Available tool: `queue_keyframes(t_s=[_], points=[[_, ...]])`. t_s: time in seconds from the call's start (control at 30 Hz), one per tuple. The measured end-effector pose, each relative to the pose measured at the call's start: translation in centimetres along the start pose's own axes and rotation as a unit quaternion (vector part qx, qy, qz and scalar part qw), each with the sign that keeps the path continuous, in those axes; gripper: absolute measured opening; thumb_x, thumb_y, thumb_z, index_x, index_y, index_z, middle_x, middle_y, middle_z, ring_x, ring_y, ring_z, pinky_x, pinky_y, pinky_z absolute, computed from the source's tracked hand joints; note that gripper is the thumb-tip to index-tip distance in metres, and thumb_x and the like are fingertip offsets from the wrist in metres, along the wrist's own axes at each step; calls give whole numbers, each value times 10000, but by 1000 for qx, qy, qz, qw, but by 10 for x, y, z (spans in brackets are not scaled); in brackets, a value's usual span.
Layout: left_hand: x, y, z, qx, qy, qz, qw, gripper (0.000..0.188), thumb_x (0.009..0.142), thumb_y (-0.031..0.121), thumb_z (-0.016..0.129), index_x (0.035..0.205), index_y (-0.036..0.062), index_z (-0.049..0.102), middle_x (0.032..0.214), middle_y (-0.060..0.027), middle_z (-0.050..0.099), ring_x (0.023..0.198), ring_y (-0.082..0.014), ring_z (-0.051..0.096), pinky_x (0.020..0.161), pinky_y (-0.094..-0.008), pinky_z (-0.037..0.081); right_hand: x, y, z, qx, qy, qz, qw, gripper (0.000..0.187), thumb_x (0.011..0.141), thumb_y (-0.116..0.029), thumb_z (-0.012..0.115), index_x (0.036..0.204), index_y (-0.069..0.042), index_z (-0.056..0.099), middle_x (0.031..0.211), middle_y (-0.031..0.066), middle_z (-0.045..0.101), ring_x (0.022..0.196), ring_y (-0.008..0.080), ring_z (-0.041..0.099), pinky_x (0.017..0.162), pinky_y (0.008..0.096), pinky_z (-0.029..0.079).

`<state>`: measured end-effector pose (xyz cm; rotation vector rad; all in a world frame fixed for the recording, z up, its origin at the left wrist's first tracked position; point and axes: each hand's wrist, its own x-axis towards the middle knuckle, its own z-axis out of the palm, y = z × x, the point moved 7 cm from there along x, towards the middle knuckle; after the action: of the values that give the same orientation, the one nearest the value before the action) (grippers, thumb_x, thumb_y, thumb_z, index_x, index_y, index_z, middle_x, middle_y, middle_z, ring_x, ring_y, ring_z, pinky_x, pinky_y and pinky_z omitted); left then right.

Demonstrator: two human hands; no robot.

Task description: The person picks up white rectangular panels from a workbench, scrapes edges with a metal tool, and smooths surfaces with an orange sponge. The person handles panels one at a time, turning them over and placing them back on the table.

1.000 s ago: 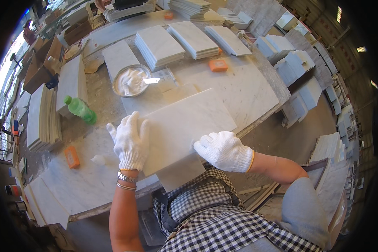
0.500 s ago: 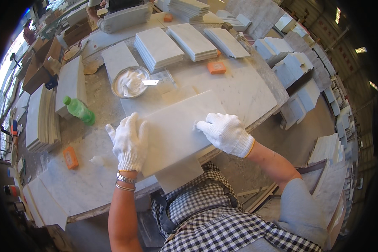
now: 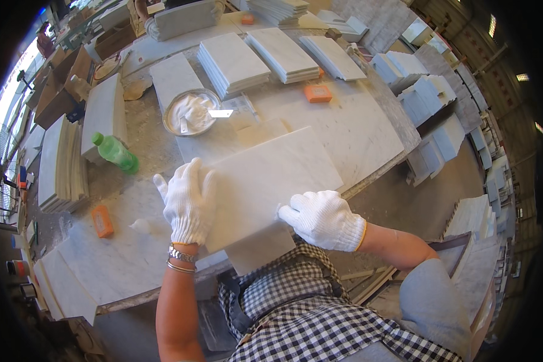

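In front of me a pale marble tile (image 3: 271,175) lies on the work table, raised on other pieces. My left hand (image 3: 187,202), in a white knitted glove, rests at its left end with the fingers spread. My right hand (image 3: 323,220), gloved the same way, is curled at the tile's near edge. Its fingertips are pinched together around something small and whitish that I cannot make out. A smaller slab (image 3: 259,250) juts out beneath the tile toward me. Beyond the tile stands a round bowl (image 3: 168,123) of white paste (image 3: 193,110), with a flat scraper (image 3: 221,113) in it.
Stacked tiles (image 3: 232,60) line the far side, others (image 3: 63,166) stand at left. A green bottle (image 3: 116,154), orange blocks (image 3: 102,221) (image 3: 317,93) and a small white lump (image 3: 140,226) lie about. Across the table a person's gloved hands (image 3: 152,28) hold a slab.
My right hand has moved nearer to me, from the tile's surface to its near edge, fingers still pinched. My left hand stays at the left end, fingers spread.
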<state>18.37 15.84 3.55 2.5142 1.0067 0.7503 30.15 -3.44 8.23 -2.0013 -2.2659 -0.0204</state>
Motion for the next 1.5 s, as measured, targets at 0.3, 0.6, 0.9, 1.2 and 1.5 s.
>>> queue_keyframes(t_s=[0.3, 0.6, 0.9, 1.2, 1.5], points=[[1, -1, 2, -7, -6, -5, 1000, 407, 986, 368, 646, 1287, 94, 654, 1223, -93, 698, 1159, -305, 650, 1238, -641, 166, -18, 8, -10, 117, -6, 61, 991, 134, 813, -126, 672, 878, -192, 769, 794, 50, 659, 658, 262, 679, 592, 373, 558], [1, 1, 1, -2, -36, -36, 999, 390, 1004, 357, 622, 1280, 85, 665, 1278, -100, 687, 1193, -314, 644, 1252, -591, 161, -72, 128, -27, 107, 210, 320, 917, 190, 893, -128, 630, 1037, -109, 753, 936, 119, 714, 857, 326, 708, 756, 412, 582], [0, -2, -1, -28, -34, -35, 998, 336, 1010, 326, 616, 1240, 90, 681, 1282, -89, 687, 1241, -285, 626, 1268, -589, 124, -85, 125, 13, 130, 195, 393, 889, 209, 968, -228, 588, 1089, -123, 723, 996, 173, 687, 909, 392, 670, 794, 476, 548], [-24, 1, -10, 10, -55, -49, 997, 332, 1000, 242, 639, 1290, 82, 661, 1423, -192, 615, 1446, -474, 427, 1273, -551, 121, -98, 97, 9, 173, 230, 414, 864, 161, 953, -240, 626, 991, -136, 744, 914, 156, 686, 832, 380, 672, 740, 474, 540], [-115, 12, -58, -47, 53, -137, 988, 404, 984, 225, 674, 1269, -55, 617, 1395, -282, 606, 1396, -416, 526, 1152, -487, 428, -143, 66, 33, 379, 225, 536, 720, 410, 926, -326, 765, 1162, -3, 672, 979, 157, 740, 833, 260, 734, 732, 372, 585]])
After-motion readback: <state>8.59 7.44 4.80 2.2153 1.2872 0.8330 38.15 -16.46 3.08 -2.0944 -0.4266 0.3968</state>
